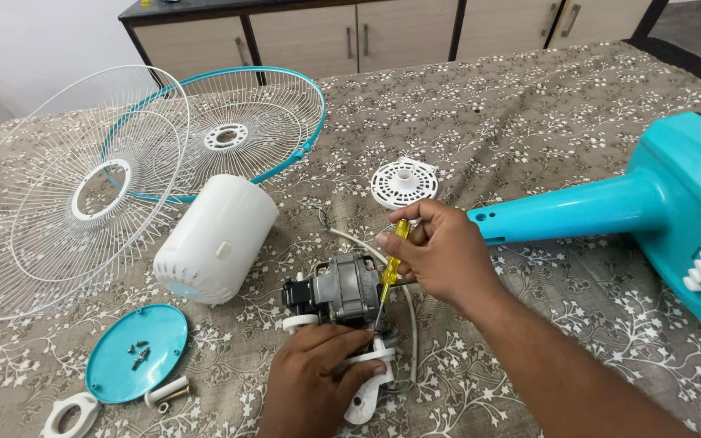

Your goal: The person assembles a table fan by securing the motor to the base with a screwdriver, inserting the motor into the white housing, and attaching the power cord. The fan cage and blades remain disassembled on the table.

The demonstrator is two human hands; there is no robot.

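- Hands at work on a stripped-down fan motor [342,288], which sits near the front middle of a table covered in a brown floral cloth [529,122].
- The right hand [440,251] is closed around a yellow-handled screwdriver [389,264], gripped near the top of the handle, the shaft angled down and slightly left toward the base of the motor; the tip appears to meet the white plastic bracket [371,377], though the contact point is too small to make out clearly.
- The left hand [314,377] is curled, palm down, over the front of the motor and the bracket, fingers pressing on the white plastic just below the screwdriver's tip.
- A white cable [407,308] loops from behind the motor around its right side.
- Just left of the motor lies a white motor housing [217,239] on its side.
- Further left, a white wire guard [66,191] overlaps a second guard with a teal rim [237,134].
- At front left, a teal round cap [135,353] holds a few dark screws [139,351], with a white plastic ring [70,415] and a small white peg [168,392] beside it.
- A round white slotted disc [404,182] rests behind the right hand.
- The teal fan stand [634,219] lies along the right side of the table.
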